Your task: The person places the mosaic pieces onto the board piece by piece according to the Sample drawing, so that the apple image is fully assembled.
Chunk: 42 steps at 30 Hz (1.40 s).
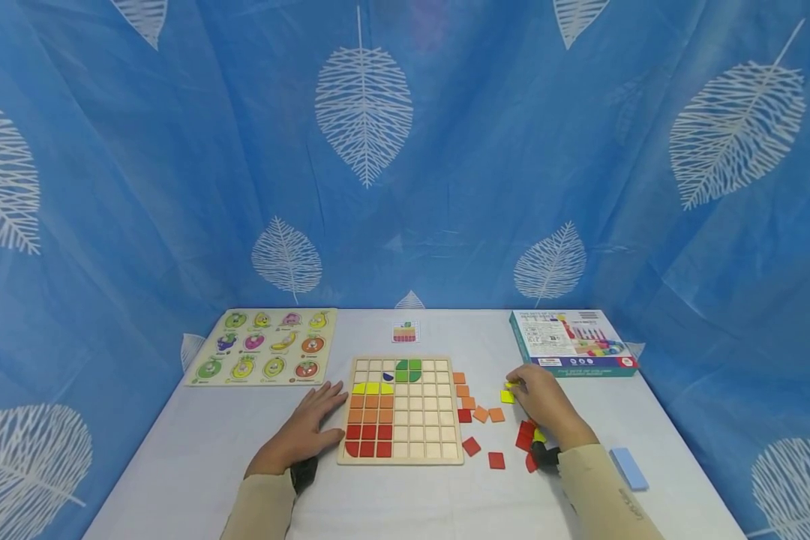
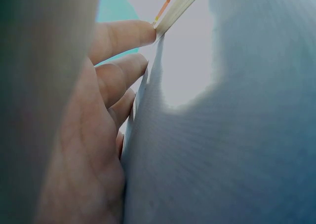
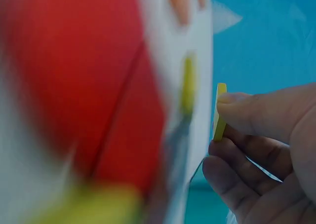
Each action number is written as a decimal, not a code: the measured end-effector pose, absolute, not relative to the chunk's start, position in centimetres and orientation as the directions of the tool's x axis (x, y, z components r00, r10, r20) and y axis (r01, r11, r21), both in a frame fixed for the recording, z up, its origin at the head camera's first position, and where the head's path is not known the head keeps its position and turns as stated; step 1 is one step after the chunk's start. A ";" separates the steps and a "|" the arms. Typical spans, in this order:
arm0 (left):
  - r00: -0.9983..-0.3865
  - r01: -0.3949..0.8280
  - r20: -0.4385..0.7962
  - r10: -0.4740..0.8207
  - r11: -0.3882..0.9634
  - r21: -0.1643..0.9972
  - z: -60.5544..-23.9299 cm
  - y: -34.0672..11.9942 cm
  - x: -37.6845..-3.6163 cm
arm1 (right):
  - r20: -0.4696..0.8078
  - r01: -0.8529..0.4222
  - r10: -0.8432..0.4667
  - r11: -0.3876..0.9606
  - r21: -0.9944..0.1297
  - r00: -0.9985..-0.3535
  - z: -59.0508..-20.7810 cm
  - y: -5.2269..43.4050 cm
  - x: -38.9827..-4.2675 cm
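On the tabletop I see the wooden grid board, my left hand lying flat, fingers straight, touching its left edge. My right hand has a pinching grip on a yellow tile, just right of the board among loose tiles.

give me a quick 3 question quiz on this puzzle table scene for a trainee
1. True or false: the right hand pinches a small yellow square tile.
2. Multiple choice: the left hand rests flat beside which thing? A) the wooden grid puzzle board B) the teal cardboard box C) the fruit peg puzzle board
3. Fill in: the bottom filled row of the grid board holds ___ tiles.

Key: 1 true; 2 A; 3 red
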<state>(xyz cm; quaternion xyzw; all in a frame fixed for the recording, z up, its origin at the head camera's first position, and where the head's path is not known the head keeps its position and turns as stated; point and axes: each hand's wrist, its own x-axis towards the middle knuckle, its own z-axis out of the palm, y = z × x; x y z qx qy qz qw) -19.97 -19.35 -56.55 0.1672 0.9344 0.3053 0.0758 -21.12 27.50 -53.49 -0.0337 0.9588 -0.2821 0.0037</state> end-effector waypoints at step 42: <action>-0.938 0.254 -0.037 0.345 0.757 0.602 -56.5 -19.3 -20.0 | 0.129 -0.453 -0.456 0.730 -0.512 -0.881 -53.9 9.5 -24.7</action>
